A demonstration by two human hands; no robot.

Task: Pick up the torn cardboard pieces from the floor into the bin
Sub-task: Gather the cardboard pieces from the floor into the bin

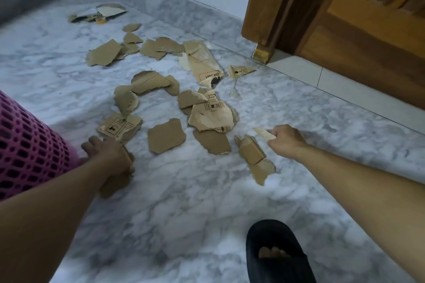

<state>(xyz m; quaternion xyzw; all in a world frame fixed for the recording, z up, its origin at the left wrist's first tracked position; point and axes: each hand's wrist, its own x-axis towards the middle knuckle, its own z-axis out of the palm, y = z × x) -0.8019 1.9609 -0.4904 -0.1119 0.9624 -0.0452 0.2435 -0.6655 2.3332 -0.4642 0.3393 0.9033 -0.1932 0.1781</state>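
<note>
Right hand pinched pale scrap; left hand clamped on brown pieces beside pink bin. Most cardboard lay scattered beyond bin, uncollected.

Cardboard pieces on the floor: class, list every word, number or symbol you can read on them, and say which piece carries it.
"UN 3481", seen upside down: on the large torn piece near the door frame.
Black handling pictograms, no legible words: small triangular piece, curled piece, stacked piece.
All other print is too small or blurred to read.
</note>
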